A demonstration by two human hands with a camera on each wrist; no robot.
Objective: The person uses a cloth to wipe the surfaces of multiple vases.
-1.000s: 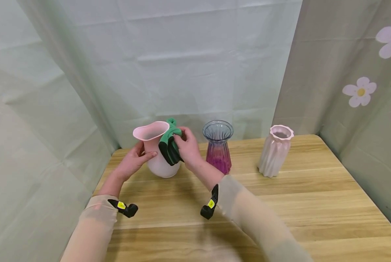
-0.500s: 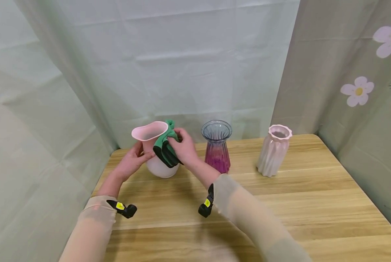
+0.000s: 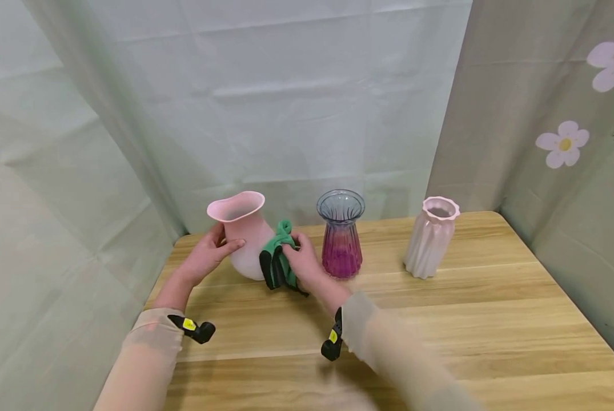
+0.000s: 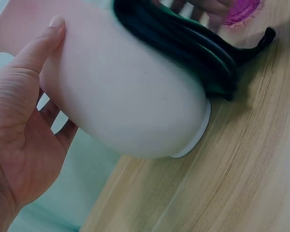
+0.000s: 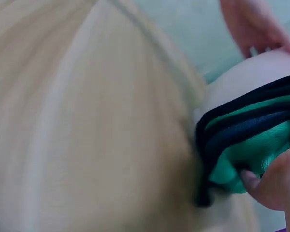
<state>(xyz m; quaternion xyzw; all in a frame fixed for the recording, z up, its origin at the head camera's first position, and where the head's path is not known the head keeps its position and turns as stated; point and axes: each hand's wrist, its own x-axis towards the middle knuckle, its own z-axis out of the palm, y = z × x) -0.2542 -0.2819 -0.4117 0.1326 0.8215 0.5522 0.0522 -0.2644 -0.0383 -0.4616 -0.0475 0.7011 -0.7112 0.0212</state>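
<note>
A pink and white vase [image 3: 245, 242] with a wavy rim stands upright at the table's back left. My left hand [image 3: 207, 254] grips its neck from the left, thumb on the front and fingers behind, as the left wrist view also shows on the vase [image 4: 135, 92]. My right hand [image 3: 305, 260] holds a bunched green cloth with black edging [image 3: 280, 260] against the vase's lower right side. In the right wrist view, the thumb presses into the folds of the cloth [image 5: 251, 140]; most of the other fingers are hidden.
Just right of my right hand stands a ribbed glass vase [image 3: 341, 240], blue-grey above and purple below. A pale pink fluted vase [image 3: 431, 240] is farther right on the wooden table [image 3: 471, 331]. Fabric curtains [image 3: 296, 103] hang close behind and on both sides.
My right hand has moved the cloth down the vase's right side, from near the rim to the lower body. My left hand keeps its grip on the vase.
</note>
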